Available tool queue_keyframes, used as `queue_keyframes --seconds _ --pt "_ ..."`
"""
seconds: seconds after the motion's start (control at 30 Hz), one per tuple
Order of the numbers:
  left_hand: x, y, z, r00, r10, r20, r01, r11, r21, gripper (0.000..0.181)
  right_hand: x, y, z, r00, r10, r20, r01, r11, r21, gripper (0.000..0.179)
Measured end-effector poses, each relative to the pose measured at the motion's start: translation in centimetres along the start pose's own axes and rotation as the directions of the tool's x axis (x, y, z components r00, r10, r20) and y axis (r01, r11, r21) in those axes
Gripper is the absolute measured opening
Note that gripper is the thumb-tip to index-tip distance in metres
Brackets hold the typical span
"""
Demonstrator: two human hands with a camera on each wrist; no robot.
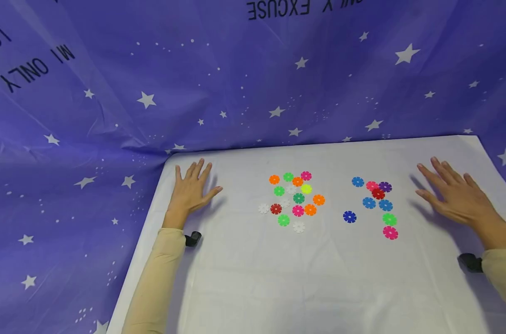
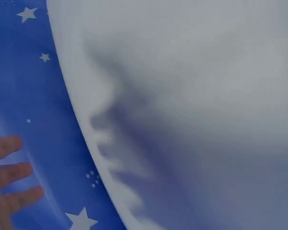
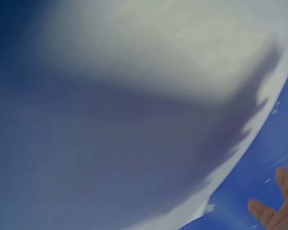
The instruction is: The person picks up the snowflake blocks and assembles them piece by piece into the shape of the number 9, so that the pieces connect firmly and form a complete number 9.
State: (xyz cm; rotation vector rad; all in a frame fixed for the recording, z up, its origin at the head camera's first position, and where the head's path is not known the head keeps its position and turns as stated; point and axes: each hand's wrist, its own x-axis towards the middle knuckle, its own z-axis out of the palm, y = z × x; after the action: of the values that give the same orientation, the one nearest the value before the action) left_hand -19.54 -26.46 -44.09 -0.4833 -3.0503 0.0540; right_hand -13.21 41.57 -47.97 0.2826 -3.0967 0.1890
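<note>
My left hand (image 1: 190, 189) hovers over the left side of the white table, fingers spread, holding nothing; its shadow falls beside it. On the far right, my right hand (image 1: 457, 195) is likewise spread with nothing in it. Between the hands lie two groups of flat, notched plastic discs. The left group mixes colours, with an orange disc (image 1: 318, 200), a dark green disc (image 1: 298, 198) and a white disc (image 1: 298, 227). In the right group, nearer my right hand, are a dark blue disc (image 1: 349, 216), a purple disc (image 1: 385, 187) and a pink disc (image 1: 390, 232). Some discs overlap.
A white cloth (image 1: 253, 287) covers the table. Behind it and along the left hangs a purple-blue star-printed sheet (image 1: 236, 79) with black lettering. A black wrist camera (image 1: 193, 239) sits at the left sleeve, and another black camera (image 1: 470, 263) at the right sleeve.
</note>
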Motion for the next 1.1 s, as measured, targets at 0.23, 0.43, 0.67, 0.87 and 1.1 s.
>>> queue_keyframes --seconds 0.23,0.43,0.67,0.87,1.1 --pt "0.5 1.3 -0.9 0.996 0.055 -0.066 -0.063 0.989 -0.134 0.083 1.2 -4.1 -1.2 0.991 -0.129 -0.028 0.131 0.989 0.075 0.081" --pt "1.2 3.1 -1.2 0.986 0.114 -0.126 -0.14 0.965 -0.22 0.074 2.6 -9.4 -2.1 0.981 -0.188 -0.04 0.192 0.965 0.177 0.063" --pt "2.2 6.8 -1.2 0.966 0.22 -0.138 -0.252 0.919 -0.304 0.07 4.4 -15.3 -1.7 0.933 -0.336 -0.131 0.359 0.901 0.242 0.049" --pt "2.7 9.3 -0.6 0.944 0.315 -0.096 -0.32 0.809 -0.493 0.062 5.6 -19.0 -0.7 0.915 -0.402 -0.017 0.384 0.861 0.335 0.05" --pt "3.7 11.2 1.9 0.908 0.42 0.01 -0.322 0.711 -0.625 0.048 6.4 -21.5 1.2 0.884 -0.458 0.096 0.369 0.807 0.461 0.048"
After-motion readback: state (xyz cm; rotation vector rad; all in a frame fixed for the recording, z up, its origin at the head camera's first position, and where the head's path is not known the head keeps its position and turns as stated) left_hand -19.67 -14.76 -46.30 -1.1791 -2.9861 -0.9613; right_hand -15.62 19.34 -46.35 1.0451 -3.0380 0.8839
